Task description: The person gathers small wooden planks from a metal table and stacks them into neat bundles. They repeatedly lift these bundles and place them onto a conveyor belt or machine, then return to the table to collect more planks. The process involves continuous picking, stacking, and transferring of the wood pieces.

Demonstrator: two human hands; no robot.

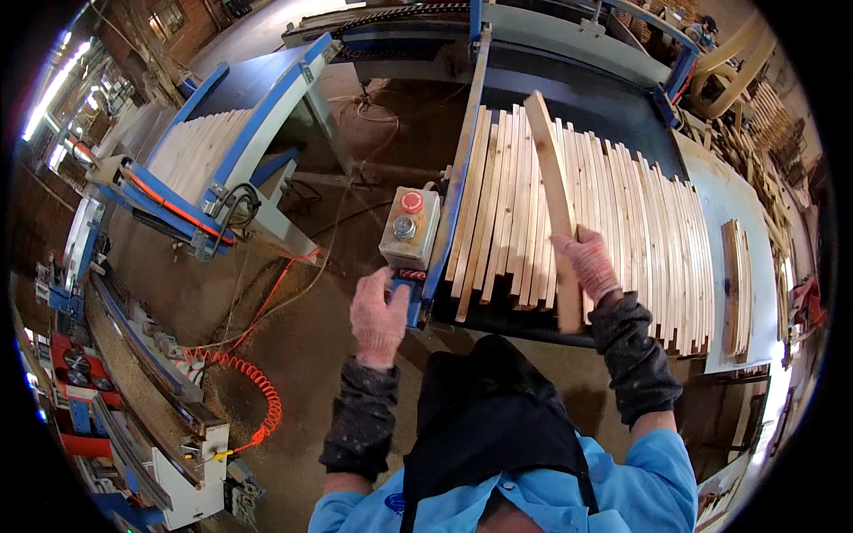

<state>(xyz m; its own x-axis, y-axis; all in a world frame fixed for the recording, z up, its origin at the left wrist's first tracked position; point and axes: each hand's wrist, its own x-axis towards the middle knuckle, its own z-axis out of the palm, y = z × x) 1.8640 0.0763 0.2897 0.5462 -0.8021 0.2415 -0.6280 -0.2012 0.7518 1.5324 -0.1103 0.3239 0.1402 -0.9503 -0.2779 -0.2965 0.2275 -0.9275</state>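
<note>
My right hand (586, 264), in a pale pinkish work glove, is closed around the lower part of a wooden strip (553, 178). The strip is raised and tilted over a row of similar wooden strips (613, 231), which lie side by side on a dark conveyor belt (569, 93). My left hand (375, 315), gloved too, is just below a grey control box (410, 226) with a red button and a metal knob. Its fingers look loosely bent and apart, with nothing seen in them, close to the blue frame (414, 298) at the conveyor's corner.
A grey side table (724, 191) holds a few strips (736, 284) at the right. Far left, a second blue-edged conveyor (240, 98) bears more strips. An orange coiled hose (271, 400) and cables lie over the floor. Wood is piled beyond the side table.
</note>
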